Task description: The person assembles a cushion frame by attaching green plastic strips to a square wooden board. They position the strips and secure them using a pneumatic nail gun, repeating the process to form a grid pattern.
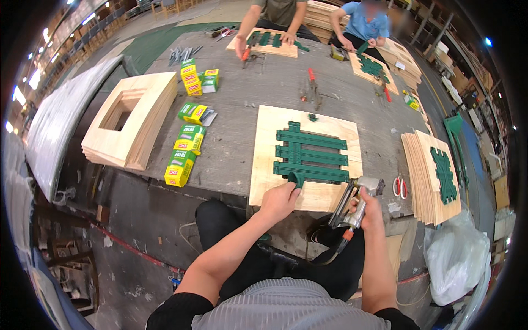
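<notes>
A square plywood board [265, 129] lies at the table's near edge, with several green webbing straps [324, 157] across it. One strap crosses them from front to back on the left side. My left hand [279, 200] pinches the near, folded end of this strap [296, 178] over the board's front edge. In my right hand [371, 212] is a metal pneumatic staple gun [369, 186], its hose hanging down toward my lap. The gun's long magazine sits by the board's front right corner; whether it touches the wood, I cannot tell.
Plywood pieces with square cutouts [107, 140] are stacked left, beside green-yellow boxes [190, 137]. Red-handled scissors [400, 187] and another plywood stack [421, 181] lie right. Red-handled pliers [312, 82] rest beyond the board. Two co-workers handle webbed boards [286, 50] across the table.
</notes>
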`<action>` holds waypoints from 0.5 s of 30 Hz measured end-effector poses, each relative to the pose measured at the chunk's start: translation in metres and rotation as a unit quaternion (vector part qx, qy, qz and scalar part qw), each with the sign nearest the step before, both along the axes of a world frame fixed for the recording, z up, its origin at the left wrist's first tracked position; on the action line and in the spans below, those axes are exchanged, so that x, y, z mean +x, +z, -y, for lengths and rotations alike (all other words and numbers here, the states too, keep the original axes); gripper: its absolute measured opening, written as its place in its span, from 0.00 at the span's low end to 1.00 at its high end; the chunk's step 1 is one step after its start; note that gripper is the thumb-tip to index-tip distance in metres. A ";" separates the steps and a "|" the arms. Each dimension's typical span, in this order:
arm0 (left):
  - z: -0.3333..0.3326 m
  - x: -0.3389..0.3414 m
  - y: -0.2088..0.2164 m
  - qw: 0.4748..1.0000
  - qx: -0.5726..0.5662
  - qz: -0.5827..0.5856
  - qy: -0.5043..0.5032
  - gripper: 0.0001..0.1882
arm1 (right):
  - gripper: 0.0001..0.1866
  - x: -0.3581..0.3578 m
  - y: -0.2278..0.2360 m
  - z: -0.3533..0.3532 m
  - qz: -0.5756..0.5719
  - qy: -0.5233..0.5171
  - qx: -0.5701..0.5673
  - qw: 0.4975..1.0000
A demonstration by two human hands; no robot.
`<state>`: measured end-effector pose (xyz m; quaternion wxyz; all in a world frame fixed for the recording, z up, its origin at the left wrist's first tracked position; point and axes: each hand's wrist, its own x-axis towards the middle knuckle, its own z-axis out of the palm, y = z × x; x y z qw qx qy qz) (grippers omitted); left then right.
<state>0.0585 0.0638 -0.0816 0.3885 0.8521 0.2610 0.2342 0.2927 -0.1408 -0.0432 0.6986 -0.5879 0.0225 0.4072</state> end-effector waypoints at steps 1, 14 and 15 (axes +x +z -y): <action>0.003 0.000 0.000 1.000 -0.011 0.001 0.022 0.17 | 0.13 0.012 0.001 0.001 -0.007 0.000 0.017 1.000; 0.065 -0.008 0.038 0.974 -0.197 0.104 0.046 0.21 | 0.32 -0.047 0.000 -0.006 -0.063 0.086 0.304 0.947; 0.071 -0.006 0.033 0.908 -0.408 0.078 -0.053 0.25 | 0.33 -0.060 -0.001 -0.012 -0.065 0.094 0.321 0.940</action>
